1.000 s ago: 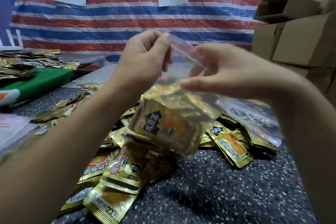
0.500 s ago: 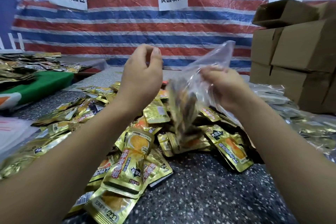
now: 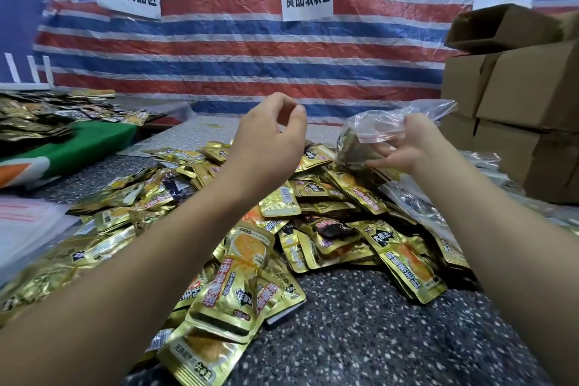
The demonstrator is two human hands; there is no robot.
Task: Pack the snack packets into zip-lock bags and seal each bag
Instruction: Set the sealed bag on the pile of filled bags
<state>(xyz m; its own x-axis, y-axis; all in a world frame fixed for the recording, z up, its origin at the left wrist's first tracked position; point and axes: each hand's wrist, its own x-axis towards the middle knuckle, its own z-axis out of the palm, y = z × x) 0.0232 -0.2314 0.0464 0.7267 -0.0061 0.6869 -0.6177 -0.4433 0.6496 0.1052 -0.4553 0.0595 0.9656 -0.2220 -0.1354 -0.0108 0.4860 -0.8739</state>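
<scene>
A clear zip-lock bag (image 3: 372,130) stuffed with gold snack packets hangs over the right side of the pile, tilted on its side. My right hand (image 3: 416,147) grips it near its red zip strip. My left hand (image 3: 269,138) hovers apart from the bag to its left, fingers loosely curled around nothing. Below both hands a heap of loose gold snack packets (image 3: 282,229) covers the speckled table (image 3: 360,338).
Another filled clear bag (image 3: 416,210) lies at the heap's right edge. Flat empty zip-lock bags (image 3: 28,229) are stacked at the left. Cardboard boxes (image 3: 520,97) stand at the right. A green board (image 3: 81,147) and more packets (image 3: 47,113) are far left, a striped tarp behind.
My left hand let go of the bag's top. My right hand carried the filled bag away to the right and tipped it sideways. The view dropped toward the heap.
</scene>
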